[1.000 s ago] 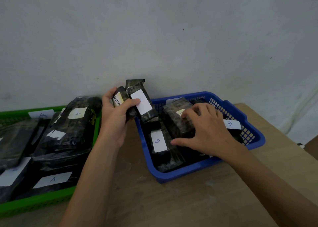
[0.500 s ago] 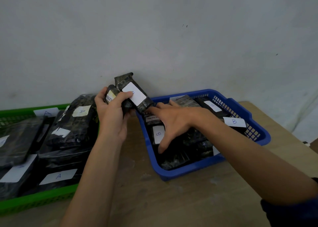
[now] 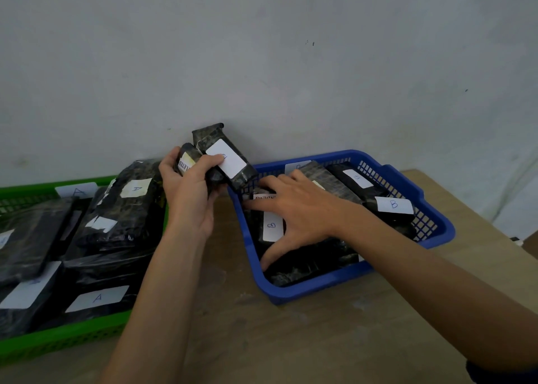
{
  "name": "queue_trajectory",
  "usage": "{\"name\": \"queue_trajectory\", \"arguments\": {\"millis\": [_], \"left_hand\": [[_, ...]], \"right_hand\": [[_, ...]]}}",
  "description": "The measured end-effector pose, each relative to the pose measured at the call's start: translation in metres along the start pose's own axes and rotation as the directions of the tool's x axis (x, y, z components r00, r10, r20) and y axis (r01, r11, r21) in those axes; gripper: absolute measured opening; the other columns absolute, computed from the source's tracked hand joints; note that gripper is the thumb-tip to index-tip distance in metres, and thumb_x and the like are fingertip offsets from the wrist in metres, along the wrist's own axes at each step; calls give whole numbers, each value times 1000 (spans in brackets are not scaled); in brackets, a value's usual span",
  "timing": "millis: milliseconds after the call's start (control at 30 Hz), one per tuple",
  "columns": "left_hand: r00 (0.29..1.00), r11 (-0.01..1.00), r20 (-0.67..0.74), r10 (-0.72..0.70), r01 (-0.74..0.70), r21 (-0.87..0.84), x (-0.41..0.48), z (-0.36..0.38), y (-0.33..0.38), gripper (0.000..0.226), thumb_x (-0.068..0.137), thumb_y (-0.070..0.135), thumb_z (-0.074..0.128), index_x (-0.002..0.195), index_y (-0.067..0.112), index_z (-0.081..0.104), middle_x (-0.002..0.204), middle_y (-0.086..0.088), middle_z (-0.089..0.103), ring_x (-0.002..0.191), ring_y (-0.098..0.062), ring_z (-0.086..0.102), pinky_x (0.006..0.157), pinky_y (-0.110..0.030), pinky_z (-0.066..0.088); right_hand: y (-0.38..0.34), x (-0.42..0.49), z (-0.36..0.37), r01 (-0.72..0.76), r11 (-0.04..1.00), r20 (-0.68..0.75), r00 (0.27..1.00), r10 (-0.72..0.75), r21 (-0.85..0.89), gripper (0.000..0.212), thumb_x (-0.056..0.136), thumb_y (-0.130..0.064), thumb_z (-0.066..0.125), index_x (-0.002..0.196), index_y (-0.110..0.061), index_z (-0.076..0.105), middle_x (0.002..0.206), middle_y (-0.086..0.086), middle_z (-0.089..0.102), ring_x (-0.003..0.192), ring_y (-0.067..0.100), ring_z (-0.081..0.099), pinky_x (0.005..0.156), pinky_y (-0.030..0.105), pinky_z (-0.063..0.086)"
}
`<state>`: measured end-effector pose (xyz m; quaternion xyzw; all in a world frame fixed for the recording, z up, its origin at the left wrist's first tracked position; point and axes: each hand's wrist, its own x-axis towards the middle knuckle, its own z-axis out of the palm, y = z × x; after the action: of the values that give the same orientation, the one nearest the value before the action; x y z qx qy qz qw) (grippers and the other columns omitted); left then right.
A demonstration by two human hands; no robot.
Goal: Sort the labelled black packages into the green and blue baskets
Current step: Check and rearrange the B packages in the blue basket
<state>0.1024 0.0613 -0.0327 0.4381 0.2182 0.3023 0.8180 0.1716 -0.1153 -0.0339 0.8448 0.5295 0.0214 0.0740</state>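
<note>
Two bare hands in shot. The left hand (image 3: pixel 189 191) is uncovered, and the left forearm (image 3: pixel 157 296) is bare along every bit that shows, right down to the near edge of the table (image 3: pixel 262 340). Over to the right hand (image 3: pixel 302 211), bare as well, with a long run of bare right forearm (image 3: pixel 422 270) behind it. And there, by the table's near right corner, a sliver of clothing: a dark navy sleeve (image 3: pixel 500 373), plain cloth, with its hem across the upper end of that arm. Too little of it shows to name the garment.
</note>
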Motion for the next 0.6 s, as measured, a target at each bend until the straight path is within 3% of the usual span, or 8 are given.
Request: {"name": "queue_trajectory", "arguments": {"millis": [100,233,400,500,600], "left_hand": [[1000,1000,-4,7,-7,10,-1,2,-1,71,84,3,76,141,30,43,117,4,63,93,-12,67,60,-26,56],[1000,1000,-4,6,-6,17,-1,2,0,71,84,4,76,140,31,43,117,5,64,94,-12,67,67,-29,55],[1000,999,-2,8,-8,31,-1,3,1,73,84,3,76,142,32,42,115,5,64,89,-9,67,55,-22,55],[1000,1000,9,7,-8,30,-2,3,0,74,84,3,76,143,31,43,116,4,64,91,-10,67,55,-22,55],[1000,1000,11,10,-10,27,-1,3,0,73,84,2,76,143,29,43,114,4,63,90,-11,67,55,-22,55]], "right_hand": [[2,-9,2,47,999,-126,991,-47,-9,101,70,-95,52,150,-35,48,153,9,44,129,30,49,106,47,43],[7,-22,5,78,993,-294,955,-50,84,90,78,-81,63,149,-27,51,149,8,48,126,27,51,93,42,54],[1,-28,7,99,993,-320,945,-72,70,86,84,-74,64,149,-19,48,136,0,59,114,17,46,90,36,52],[-1,-29,15,99,993,-272,959,-79,59,98,76,-82,64,148,-17,51,137,-5,61,122,19,46,98,34,47],[0,-30,17,125,991,-280,954,-108,41,87,78,-82,62,137,-18,65,140,-4,61,128,22,47,101,38,49]]}}
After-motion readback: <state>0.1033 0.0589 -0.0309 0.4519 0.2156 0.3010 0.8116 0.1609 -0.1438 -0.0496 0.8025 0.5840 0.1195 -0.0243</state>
